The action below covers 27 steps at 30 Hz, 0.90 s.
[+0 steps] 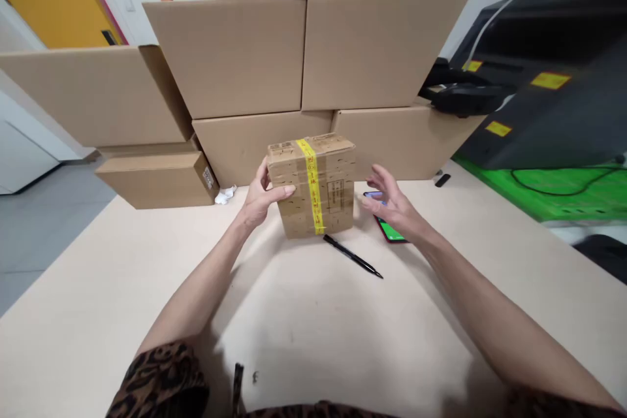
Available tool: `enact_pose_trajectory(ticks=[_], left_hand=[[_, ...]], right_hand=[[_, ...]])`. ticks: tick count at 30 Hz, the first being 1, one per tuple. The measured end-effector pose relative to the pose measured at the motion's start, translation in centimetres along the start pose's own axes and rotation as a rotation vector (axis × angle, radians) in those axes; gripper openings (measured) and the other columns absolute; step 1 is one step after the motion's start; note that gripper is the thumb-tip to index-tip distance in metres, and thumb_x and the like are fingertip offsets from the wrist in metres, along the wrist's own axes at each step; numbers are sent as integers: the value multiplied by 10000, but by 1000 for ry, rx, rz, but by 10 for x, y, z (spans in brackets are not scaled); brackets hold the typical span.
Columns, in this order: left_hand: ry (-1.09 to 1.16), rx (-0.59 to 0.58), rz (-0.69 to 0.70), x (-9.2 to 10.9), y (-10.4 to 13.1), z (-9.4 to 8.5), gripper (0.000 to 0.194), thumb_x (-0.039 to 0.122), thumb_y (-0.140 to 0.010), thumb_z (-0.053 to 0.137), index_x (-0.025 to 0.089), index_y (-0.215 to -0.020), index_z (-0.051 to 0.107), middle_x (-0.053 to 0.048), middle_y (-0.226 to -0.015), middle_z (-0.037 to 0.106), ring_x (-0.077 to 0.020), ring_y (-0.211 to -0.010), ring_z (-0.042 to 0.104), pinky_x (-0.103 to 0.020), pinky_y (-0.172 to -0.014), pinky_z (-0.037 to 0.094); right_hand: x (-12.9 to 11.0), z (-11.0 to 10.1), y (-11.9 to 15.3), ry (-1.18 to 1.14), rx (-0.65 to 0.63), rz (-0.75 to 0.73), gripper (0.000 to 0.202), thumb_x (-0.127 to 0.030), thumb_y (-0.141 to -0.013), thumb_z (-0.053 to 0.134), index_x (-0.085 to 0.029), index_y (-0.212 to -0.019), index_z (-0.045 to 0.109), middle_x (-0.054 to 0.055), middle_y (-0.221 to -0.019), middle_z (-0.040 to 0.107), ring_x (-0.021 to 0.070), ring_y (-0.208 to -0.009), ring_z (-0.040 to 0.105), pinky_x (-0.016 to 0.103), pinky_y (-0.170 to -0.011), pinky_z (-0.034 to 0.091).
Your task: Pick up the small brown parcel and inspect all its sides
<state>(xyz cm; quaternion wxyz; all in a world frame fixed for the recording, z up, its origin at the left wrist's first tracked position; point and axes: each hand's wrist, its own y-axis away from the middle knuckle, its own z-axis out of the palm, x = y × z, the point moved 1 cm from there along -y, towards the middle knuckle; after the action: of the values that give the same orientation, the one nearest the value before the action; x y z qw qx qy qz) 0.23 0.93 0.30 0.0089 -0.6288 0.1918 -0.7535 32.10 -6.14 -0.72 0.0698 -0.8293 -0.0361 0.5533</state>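
We worked at a beige table (122,287) before stacked cartons (235,52). Our left hand (259,199) gripped the taped box (313,184), standing on the table; our right hand (394,206) hovered open just beside it, holding nothing.

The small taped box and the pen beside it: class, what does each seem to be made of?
Small box: brown matte cardboard, bound by glossy yellow tape, probably plastic. Pen: black, slightly shiny, likely plastic, though metal is possible. The left hand grips the box.

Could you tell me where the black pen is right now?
The black pen lies on the table, just in front of the taped box, near the phone.
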Motion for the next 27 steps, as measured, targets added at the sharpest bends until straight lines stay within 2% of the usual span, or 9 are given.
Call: enact_pose_trajectory(ticks=[3, 5, 9, 12, 15, 17, 20, 23, 27], left_hand=[[62, -27, -3, 10, 9, 6, 921, 583, -599, 994, 219, -1388, 690, -130, -1410, 772, -397, -1380, 687, -518, -1174, 551], [87, -36, -23, 16, 14, 10, 853, 613, -641, 968, 215, -1351, 711, -126, -1364, 798, -397, -1339, 717, -513, -1141, 579], [101, -60, -52, 15, 18, 11, 935, 726, -697, 911, 259, -1469, 664, -116, -1464, 760, -422, -1420, 676, -570, -1194, 561], [88, -177, -85, 5, 21, 8, 1023, 801, -707, 867, 294, -1555, 602, -105, -1635, 643, -455, -1581, 527, -612, -1266, 503], [11, -266, -149, -7, 28, 6, 1134, 752, -660, 920, 311, -1628, 529, -96, -1762, 503, -477, -1683, 359, -633, -1324, 430], [-31, -283, -195, -14, 33, 5, 1209, 655, -649, 961, 308, -1688, 449, -110, -1783, 470, -483, -1672, 379, -648, -1330, 411], [-48, -266, -212, -18, 36, 5, 1268, 592, -660, 958, 291, -1739, 364, -130, -1775, 480, -486, -1615, 471, -651, -1313, 421], [-111, -269, -137, -16, 35, 0, 1259, 593, -666, 944, 321, -1747, 359, -108, -1787, 463, -492, -1618, 460, -631, -1297, 445], [-217, -322, -22, -8, 31, -10, 1326, 600, -661, 941, 358, -1779, 270, -100, -1792, 449, -486, -1641, 420, -632, -1306, 436]], right_hand=[[-31, 24, -12, -286, -141, -63, 1357, -807, -671, 886, -335, -1712, 154, 182, -1790, 408, 372, -1679, 379, 639, -1355, 321], [-46, 40, -15, -455, -195, -77, 1244, -690, -658, 952, -350, -1649, 281, 137, -1717, 528, 370, -1595, 509, 619, -1321, 411], [-57, 61, -15, -681, -4, -41, 996, -532, -604, 985, -355, -1454, 496, 63, -1518, 700, 377, -1408, 676, 597, -1154, 596], [-54, 62, -15, -734, 120, -14, 747, -554, -684, 916, -332, -1311, 574, 51, -1405, 758, 368, -1269, 752, 579, -1018, 667], [-49, 56, -15, -739, 211, -18, 562, -606, -745, 849, -305, -1157, 611, 55, -1364, 778, 365, -1249, 763, 575, -1000, 675], [-46, 52, -16, -743, 237, -12, 527, -599, -739, 850, -301, -1116, 631, 51, -1344, 787, 368, -1262, 760, 583, -1022, 669], [-42, 47, -19, -770, 205, 42, 533, -521, -676, 891, -298, -1110, 676, 51, -1296, 804, 386, -1264, 761, 605, -1055, 657], [-38, 40, -22, -758, 159, 36, 691, -485, -624, 907, -315, -1260, 697, 46, -1334, 795, 407, -1349, 719, 632, -1115, 624], [-30, 27, -23, -629, 84, -146, 1096, -629, -631, 928, -413, -1609, 484, 36, -1569, 678, 419, -1501, 614, 697, -1232, 517]])
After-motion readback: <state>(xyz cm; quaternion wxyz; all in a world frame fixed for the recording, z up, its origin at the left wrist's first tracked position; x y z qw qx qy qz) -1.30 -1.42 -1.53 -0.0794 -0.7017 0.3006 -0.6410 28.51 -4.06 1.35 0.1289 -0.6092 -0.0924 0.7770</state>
